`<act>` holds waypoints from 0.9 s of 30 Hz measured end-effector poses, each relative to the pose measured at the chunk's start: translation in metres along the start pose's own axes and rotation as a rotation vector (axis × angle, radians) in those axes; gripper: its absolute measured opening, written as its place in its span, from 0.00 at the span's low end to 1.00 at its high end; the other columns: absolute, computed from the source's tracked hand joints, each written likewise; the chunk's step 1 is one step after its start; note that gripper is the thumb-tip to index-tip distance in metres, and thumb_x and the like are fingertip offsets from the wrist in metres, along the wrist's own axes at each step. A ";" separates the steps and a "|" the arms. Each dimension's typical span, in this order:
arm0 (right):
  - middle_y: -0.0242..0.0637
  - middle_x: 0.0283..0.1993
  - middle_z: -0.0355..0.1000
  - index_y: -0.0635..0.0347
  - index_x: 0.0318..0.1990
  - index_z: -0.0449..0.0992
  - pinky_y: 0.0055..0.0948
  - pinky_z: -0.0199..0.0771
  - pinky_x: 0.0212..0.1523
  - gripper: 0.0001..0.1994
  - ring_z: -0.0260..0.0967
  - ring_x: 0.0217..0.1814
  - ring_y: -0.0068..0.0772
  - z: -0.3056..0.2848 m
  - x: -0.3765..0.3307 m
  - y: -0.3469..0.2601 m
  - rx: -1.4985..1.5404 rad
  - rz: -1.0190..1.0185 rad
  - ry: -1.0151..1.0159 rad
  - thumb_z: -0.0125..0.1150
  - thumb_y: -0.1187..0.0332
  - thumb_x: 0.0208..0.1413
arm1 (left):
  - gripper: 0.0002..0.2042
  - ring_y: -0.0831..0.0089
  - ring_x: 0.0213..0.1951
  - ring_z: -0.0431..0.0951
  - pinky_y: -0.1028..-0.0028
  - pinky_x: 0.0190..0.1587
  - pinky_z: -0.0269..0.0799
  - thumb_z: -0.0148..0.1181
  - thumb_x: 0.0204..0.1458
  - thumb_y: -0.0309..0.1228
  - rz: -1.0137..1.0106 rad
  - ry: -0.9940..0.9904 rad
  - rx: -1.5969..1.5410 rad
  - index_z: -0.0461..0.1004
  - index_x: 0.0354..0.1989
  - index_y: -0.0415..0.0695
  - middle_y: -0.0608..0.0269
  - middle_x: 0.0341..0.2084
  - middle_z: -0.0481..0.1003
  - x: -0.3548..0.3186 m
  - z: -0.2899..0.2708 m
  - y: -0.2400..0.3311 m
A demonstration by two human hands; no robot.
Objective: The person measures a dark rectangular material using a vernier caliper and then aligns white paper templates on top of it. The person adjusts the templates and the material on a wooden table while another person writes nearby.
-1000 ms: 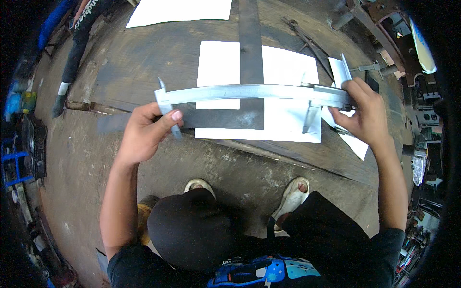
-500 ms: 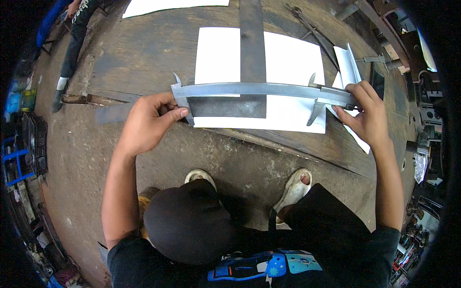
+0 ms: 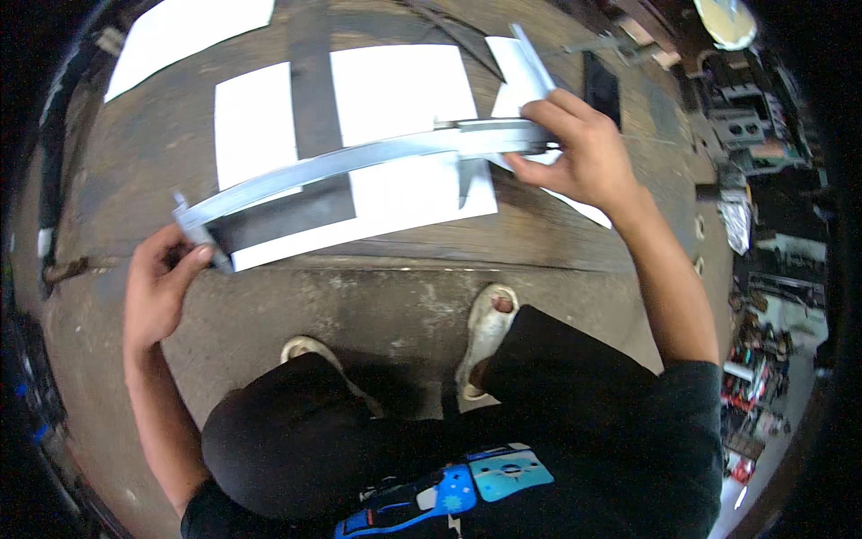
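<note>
A long metal vernier caliper [image 3: 332, 164] stretches between my two hands over the table, its sliding jaw set far apart from the fixed one. My left hand [image 3: 157, 292] pinches the fixed-jaw end between thumb and fingers. At the other end, my right hand [image 3: 588, 153] grips the bar beside the sliding jaw. Under the caliper lies a white paper sheet [image 3: 413, 90], with a dark flat L-shaped piece [image 3: 287, 218] on top of it. Motion blurs the caliper somewhat, and its scale cannot be read.
The wooden table [image 3: 557, 242] ends just in front of my feet. Another white sheet [image 3: 189, 40] lies at the far left. To the right are a folded white sheet [image 3: 521, 72], a dark flat object [image 3: 602, 90] and a long thin metal tool [image 3: 453, 31]. Cluttered parts [image 3: 763, 377] line the right side.
The view has swung, so table and sheets appear farther left. The caliper now slants, its left end lower in view and its right end higher. Both hands keep their hold.
</note>
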State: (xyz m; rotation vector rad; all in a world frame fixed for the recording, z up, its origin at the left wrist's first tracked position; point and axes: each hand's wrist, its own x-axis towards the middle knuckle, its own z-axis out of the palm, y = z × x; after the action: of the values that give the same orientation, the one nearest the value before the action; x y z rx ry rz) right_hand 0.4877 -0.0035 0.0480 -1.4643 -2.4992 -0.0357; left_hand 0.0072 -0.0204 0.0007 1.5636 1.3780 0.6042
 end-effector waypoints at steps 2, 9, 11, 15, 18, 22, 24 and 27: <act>0.38 0.37 0.75 0.59 0.44 0.80 0.35 0.80 0.33 0.21 0.78 0.32 0.36 -0.001 -0.004 0.003 -0.001 -0.022 0.026 0.79 0.58 0.46 | 0.06 0.80 0.32 0.72 0.74 0.38 0.69 0.64 0.60 0.27 -0.002 -0.013 0.009 0.78 0.37 0.37 0.69 0.29 0.77 0.002 -0.003 0.001; 0.39 0.35 0.73 0.58 0.42 0.80 0.38 0.78 0.33 0.20 0.76 0.32 0.42 -0.001 -0.013 0.012 0.030 0.015 0.007 0.77 0.58 0.44 | 0.07 0.80 0.32 0.71 0.75 0.37 0.68 0.65 0.61 0.29 -0.041 -0.025 -0.063 0.78 0.41 0.38 0.71 0.29 0.75 0.002 -0.004 0.000; 0.39 0.35 0.73 0.59 0.43 0.80 0.38 0.78 0.34 0.20 0.76 0.33 0.42 -0.003 -0.008 0.013 0.044 0.028 0.004 0.77 0.59 0.44 | 0.08 0.83 0.28 0.68 0.78 0.31 0.63 0.65 0.60 0.31 -0.164 -0.037 -0.025 0.79 0.43 0.40 0.74 0.26 0.74 0.003 -0.008 0.012; 0.41 0.37 0.73 0.62 0.45 0.80 0.36 0.77 0.36 0.21 0.75 0.35 0.41 -0.011 0.017 0.015 0.125 0.099 0.058 0.75 0.63 0.45 | 0.11 0.82 0.28 0.69 0.77 0.32 0.64 0.61 0.63 0.36 -0.123 0.102 -0.161 0.77 0.43 0.40 0.71 0.25 0.74 0.021 -0.011 0.045; 0.44 0.37 0.74 0.62 0.45 0.80 0.42 0.78 0.38 0.22 0.76 0.37 0.48 -0.020 0.036 0.013 0.124 0.069 0.144 0.76 0.58 0.45 | 0.16 0.79 0.24 0.68 0.74 0.30 0.65 0.55 0.68 0.45 -0.098 0.104 -0.614 0.72 0.44 0.43 0.73 0.21 0.67 0.041 -0.012 0.062; 0.44 0.37 0.73 0.63 0.45 0.79 0.41 0.76 0.36 0.23 0.75 0.35 0.48 -0.034 0.034 0.012 0.171 -0.007 0.169 0.76 0.57 0.46 | 0.19 0.84 0.14 0.56 0.78 0.18 0.53 0.48 0.71 0.51 -0.157 0.251 -0.664 0.68 0.34 0.49 0.79 0.14 0.58 0.045 -0.012 0.065; 0.44 0.37 0.73 0.62 0.46 0.79 0.42 0.76 0.36 0.23 0.75 0.35 0.49 -0.036 0.030 0.020 0.146 0.005 0.113 0.75 0.56 0.47 | 0.20 0.85 0.12 0.53 0.80 0.15 0.48 0.45 0.72 0.51 -0.133 0.320 -0.622 0.67 0.32 0.51 0.80 0.13 0.56 0.047 -0.011 0.060; 0.44 0.39 0.73 0.62 0.47 0.79 0.43 0.77 0.40 0.23 0.75 0.39 0.50 -0.035 0.026 0.037 0.153 0.083 0.112 0.75 0.57 0.47 | 0.20 0.86 0.13 0.52 0.80 0.15 0.48 0.46 0.71 0.51 -0.079 0.316 -0.638 0.66 0.31 0.51 0.79 0.13 0.56 0.046 -0.019 0.052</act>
State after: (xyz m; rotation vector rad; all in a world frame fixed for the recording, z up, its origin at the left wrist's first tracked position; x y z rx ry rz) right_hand 0.5140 0.0319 0.0843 -1.4598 -2.2957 0.0844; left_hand 0.0283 0.0328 0.0446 0.9229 1.2875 1.1466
